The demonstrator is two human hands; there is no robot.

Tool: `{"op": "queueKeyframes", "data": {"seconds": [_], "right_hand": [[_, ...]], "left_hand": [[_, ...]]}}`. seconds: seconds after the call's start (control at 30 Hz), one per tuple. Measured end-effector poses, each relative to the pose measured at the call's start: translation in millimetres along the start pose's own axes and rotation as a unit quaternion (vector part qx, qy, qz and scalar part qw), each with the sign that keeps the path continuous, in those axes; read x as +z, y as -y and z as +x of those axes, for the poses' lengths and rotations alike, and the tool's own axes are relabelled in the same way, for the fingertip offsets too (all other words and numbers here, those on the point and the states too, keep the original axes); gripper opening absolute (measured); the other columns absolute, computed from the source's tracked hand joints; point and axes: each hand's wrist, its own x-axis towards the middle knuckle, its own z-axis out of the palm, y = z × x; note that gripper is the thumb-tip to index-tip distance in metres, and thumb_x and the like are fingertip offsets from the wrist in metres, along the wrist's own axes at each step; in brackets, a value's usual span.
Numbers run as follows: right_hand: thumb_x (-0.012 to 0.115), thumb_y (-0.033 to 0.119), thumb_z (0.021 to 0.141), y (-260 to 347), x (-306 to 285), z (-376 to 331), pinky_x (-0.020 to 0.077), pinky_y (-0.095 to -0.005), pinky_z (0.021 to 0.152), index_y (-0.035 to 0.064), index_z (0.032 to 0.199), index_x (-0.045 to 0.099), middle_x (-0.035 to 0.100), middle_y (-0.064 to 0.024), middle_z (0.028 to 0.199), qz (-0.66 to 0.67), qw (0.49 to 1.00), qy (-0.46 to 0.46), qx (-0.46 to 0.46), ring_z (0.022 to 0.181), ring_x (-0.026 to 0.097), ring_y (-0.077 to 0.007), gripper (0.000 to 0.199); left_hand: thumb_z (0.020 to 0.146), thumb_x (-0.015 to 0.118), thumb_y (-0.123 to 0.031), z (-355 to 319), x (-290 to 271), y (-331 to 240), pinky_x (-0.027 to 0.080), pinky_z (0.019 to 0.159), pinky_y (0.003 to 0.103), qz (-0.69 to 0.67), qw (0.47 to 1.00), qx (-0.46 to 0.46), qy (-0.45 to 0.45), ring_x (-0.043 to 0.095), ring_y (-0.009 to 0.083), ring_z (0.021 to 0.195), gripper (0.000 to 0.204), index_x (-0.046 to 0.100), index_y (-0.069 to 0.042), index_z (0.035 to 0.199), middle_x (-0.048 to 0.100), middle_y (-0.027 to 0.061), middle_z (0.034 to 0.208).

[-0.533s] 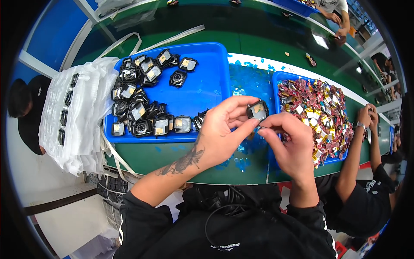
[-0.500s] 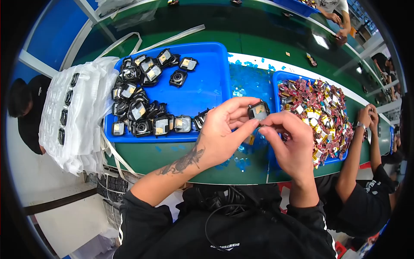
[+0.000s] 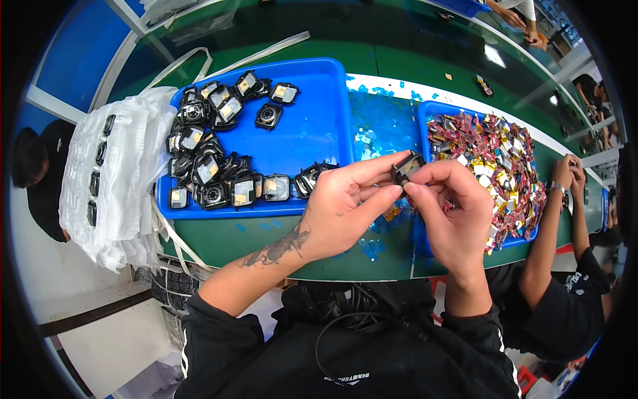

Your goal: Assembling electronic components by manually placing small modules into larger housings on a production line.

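One green surface holds a big blue tray and a smaller blue tray; above the gap between, the left hand and right hand pinch a black watch case in their fingers. They seem to be working at its near edge, which needs a steady hold. Fingers hide much of that edge.

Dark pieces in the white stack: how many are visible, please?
4, in one column: top piece, second piece, third piece, bottom piece; the white stack may hide more.
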Motion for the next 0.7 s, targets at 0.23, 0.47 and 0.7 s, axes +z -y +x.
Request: {"op": "queueKeyframes", "data": {"seconds": [0.23,0.47,0.7], "right_hand": [[0.070,-0.004,0.082,3.9,-2.6,3.7,0.0299,-0.0191,0.046,0.0004,0.087,0.068,0.059,0.0025,0.067,0.017,0.999,0.023,0.022,0.052,0.039,-0.0007,0.007],[0.073,0.000,0.077,3.2,-3.9,9.0,0.0372,-0.0240,0.049,0.0029,0.081,0.068,0.065,-0.0009,0.069,-0.075,0.996,0.031,-0.027,0.053,0.048,-0.0082,0.008],[0.075,0.000,0.071,12.1,-8.4,6.1,0.0414,-0.0275,0.055,0.0045,0.073,0.061,0.056,-0.0024,0.061,-0.131,0.989,-0.003,-0.073,0.053,0.051,-0.0170,0.014]], "left_hand": [[0.095,0.056,0.001,-1.3,0.1,6.6,0.051,0.094,0.029,0.023,0.999,0.040,0.003,0.059,0.0141,0.109,0.043,0.049,0.003,0.137,0.063,0.0134,0.119],[0.095,0.055,0.002,-3.7,1.2,8.4,0.051,0.093,0.028,0.076,0.996,0.055,0.000,0.060,0.0142,0.108,0.044,0.049,0.002,0.138,0.062,0.0133,0.123],[0.096,0.052,0.004,-4.9,5.5,-2.2,0.051,0.094,0.029,0.106,0.993,0.042,0.026,0.060,0.0156,0.111,0.043,0.045,0.006,0.138,0.061,0.0146,0.126]]}}
